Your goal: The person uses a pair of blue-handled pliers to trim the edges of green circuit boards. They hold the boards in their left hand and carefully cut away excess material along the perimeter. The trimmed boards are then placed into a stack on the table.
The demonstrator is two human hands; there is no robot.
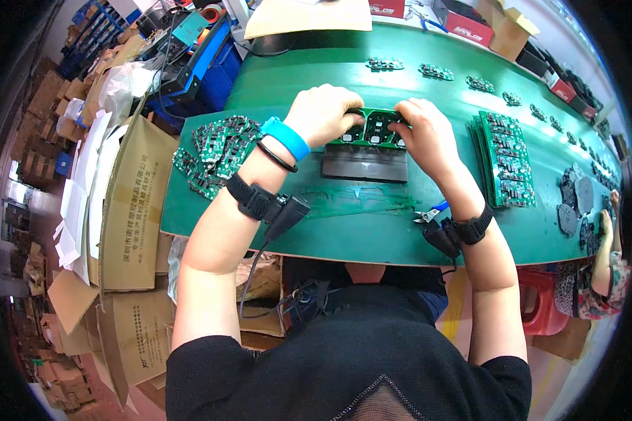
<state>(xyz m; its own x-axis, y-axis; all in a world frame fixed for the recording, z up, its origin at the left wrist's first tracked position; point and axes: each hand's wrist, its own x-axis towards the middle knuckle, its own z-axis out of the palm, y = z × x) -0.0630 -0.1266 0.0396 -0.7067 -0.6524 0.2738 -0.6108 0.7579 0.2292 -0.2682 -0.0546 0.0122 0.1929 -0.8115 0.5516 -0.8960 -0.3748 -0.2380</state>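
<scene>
I see both hands clamped on one green rectangular circuit-board panel [376,128]: left hand [321,114] grips its left end, right hand [424,132] its right end. Panel sits atop grey metal block [364,167] on green conveyor belt [372,231]; stacked green boards [505,160] lie just right
</scene>
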